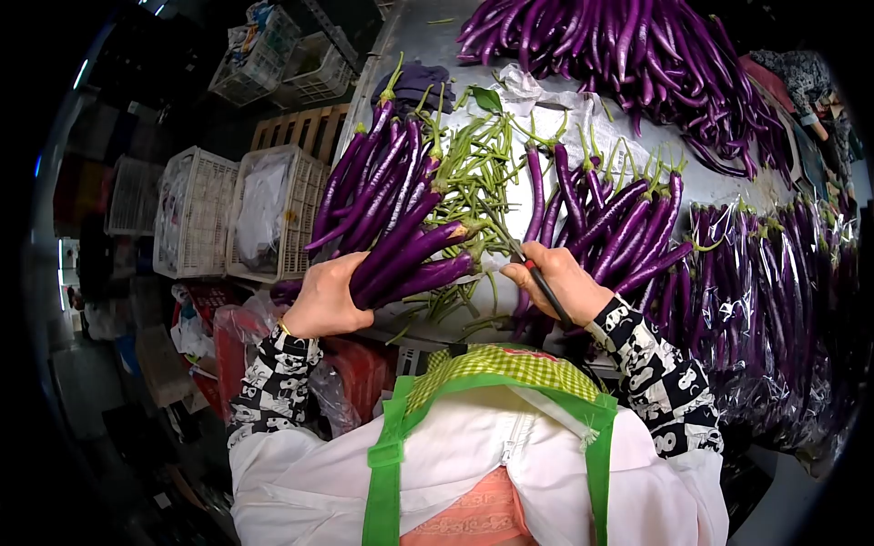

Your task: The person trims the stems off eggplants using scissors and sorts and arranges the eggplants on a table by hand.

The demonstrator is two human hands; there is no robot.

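My left hand [328,296] is closed around several long purple eggplants [405,250], their stem ends pointing right. My right hand [564,287] grips a slim cutting tool [549,296] with a black-and-red handle and a narrow dark blade; whether it is scissors or a knife I cannot tell. The blade is close to the stem ends of the held eggplants. Cut green stems [478,164] lie heaped between two groups of eggplants. Beyond my left hand lies a bunch of stemmed eggplants [373,182]; more loose eggplants [628,227] lie beyond my right hand.
A large eggplant pile [637,55] covers the back of the metal table [419,32]. Eggplants in clear plastic bags [774,300] stand at the right. White plastic crates [196,214] and a wooden pallet [300,129] are on the left. A dark cloth [419,84] lies on the table.
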